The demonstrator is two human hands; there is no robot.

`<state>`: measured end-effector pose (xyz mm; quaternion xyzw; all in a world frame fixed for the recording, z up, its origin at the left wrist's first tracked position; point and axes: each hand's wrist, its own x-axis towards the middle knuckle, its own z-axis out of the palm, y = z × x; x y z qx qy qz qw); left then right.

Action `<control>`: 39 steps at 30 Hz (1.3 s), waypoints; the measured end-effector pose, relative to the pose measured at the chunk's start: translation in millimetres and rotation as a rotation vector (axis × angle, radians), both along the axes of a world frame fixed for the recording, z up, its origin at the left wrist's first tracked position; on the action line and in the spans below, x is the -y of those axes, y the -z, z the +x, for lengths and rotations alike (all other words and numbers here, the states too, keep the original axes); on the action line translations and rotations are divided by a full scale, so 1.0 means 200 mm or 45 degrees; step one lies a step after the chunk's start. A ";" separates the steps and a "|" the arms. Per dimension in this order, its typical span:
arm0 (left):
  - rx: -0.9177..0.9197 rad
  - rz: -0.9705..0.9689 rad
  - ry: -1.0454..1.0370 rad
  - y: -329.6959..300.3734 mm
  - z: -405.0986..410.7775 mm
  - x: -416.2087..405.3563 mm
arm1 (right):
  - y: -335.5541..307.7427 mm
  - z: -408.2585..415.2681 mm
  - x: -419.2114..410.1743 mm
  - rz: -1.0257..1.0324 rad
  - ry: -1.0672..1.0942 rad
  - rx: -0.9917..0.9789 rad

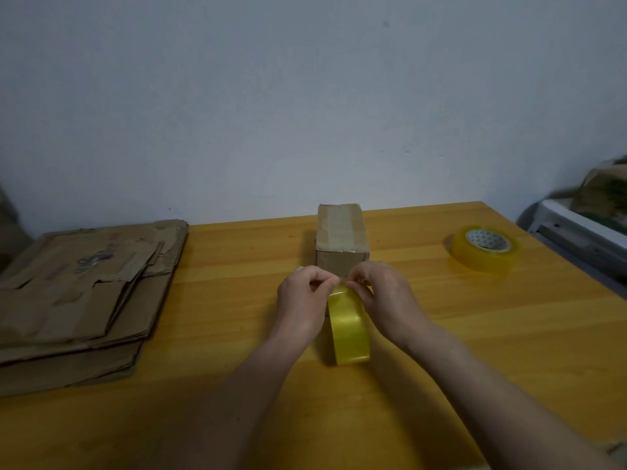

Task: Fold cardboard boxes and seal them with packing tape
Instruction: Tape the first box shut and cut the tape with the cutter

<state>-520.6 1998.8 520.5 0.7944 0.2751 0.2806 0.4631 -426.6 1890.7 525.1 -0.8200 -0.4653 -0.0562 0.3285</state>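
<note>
Head view: both hands pinch at a yellow tape roll (349, 329) standing on edge on the wooden table (441, 334).

Left hand (303, 300) and right hand (385, 295) curl fingertips onto its top edge, just near of a taped cardboard box (341, 237); flattened cardboard stack (84, 293) lies left, a second tape roll (485, 248) far right.

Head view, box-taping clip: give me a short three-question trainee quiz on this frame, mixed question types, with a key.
1. True or false: the small cardboard box stands beyond the two hands, and its top is closed.
2. Which yellow tape roll is being handled? A) the upright tape roll between the hands; B) the flat tape roll at the table's right.
3. Fill in: the stack of flattened cardboard lies at the table's ____ side.

Key: 1 true. 2 A: the left hand and right hand both pinch at its top. 3 left.
</note>
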 end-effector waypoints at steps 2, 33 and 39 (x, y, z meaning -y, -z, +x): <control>0.021 -0.103 -0.017 0.00 -0.01 0.00 | -0.03 -0.01 0.01 0.017 0.026 -0.182; -0.611 0.372 0.118 0.07 0.24 -0.15 | -0.01 0.23 0.24 -0.426 0.273 -0.006; -0.452 0.368 0.140 0.10 0.13 -0.13 | -0.01 0.17 -0.11 -0.278 0.091 -0.438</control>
